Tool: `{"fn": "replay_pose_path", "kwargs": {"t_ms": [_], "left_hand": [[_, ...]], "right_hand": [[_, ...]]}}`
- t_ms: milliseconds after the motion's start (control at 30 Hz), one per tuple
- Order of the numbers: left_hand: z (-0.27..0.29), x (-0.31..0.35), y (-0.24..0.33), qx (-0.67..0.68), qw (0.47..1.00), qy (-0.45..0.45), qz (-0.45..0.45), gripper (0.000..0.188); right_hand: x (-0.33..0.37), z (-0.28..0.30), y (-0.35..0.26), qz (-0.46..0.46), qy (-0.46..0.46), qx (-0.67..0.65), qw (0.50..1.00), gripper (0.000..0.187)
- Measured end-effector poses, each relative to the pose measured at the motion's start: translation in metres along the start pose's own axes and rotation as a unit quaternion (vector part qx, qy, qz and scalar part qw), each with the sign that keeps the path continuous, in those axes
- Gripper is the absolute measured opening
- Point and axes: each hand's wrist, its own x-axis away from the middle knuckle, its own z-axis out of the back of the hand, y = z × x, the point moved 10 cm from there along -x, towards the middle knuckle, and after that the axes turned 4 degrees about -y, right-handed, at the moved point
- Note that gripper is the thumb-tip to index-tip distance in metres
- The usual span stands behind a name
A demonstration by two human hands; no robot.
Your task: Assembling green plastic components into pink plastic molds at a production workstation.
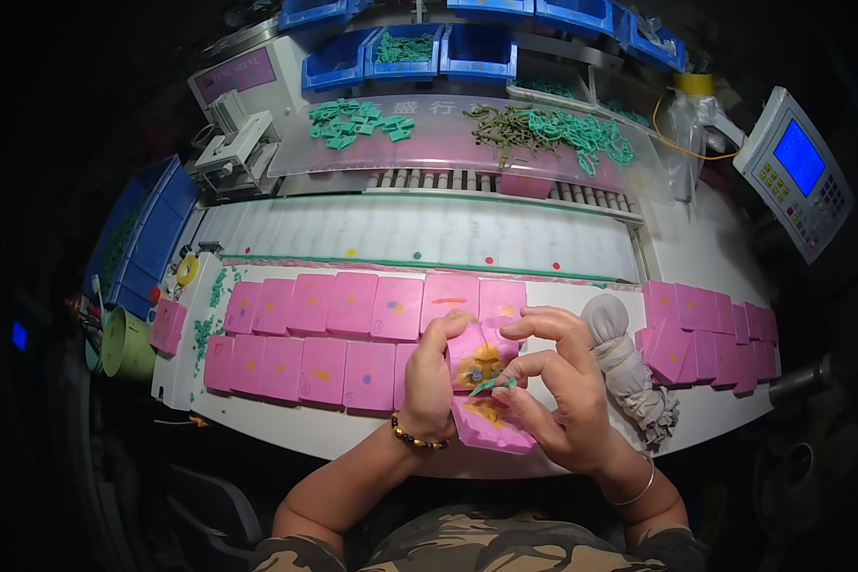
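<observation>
Near the front edge of the table, my left hand [427, 389] is closed round a pink rubber mould [467, 345]. The mould is spread apart, and yellow staining shows on its inner faces. Its lower flap [494, 437] hangs toward me. A small green wax piece [491, 385] lies at the opening, pinched between the thumb and a finger of my right hand [570, 396]. The other fingers of that hand are curled above the mould. Just right of my right hand lies a rolled pale cloth [615, 348].
Rows of pink mould blocks [322, 372] lie to the left, and more blocks [701, 324] to the right. Green wax pieces [357, 124] and olive ones [505, 132] sit on a clear sheet behind. Blue bins [477, 69], a keypad screen [799, 157] and a green cup [129, 343] surround the table.
</observation>
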Motion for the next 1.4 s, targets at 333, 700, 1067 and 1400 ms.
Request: {"fn": "replay_pose_path", "kwargs": {"t_ms": [333, 700, 1067, 1400], "left_hand": [[-0.023, 0.005, -0.001, -0.104, 0.989, -0.089, 0.05, 0.043], [-0.04, 0.012, 0.013, -0.427, 0.893, -0.119, -0.079, 0.014], [-0.042, 0.015, 0.027, -0.502, 0.853, -0.086, -0.116, 0.009], [-0.051, 0.019, 0.017, -0.519, 0.838, -0.109, -0.127, 0.01]], "right_hand": [[0.003, 0.039, 0.024, -0.085, 0.105, -0.124, 0.983, 0.013], [0.035, -0.014, 0.086, -0.246, 0.075, -0.366, 0.894, 0.009], [0.015, 0.031, 0.024, -0.005, 0.104, 0.151, 0.983, 0.023], [0.015, 0.025, 0.022, -0.004, 0.108, 0.239, 0.965, 0.016]]}}
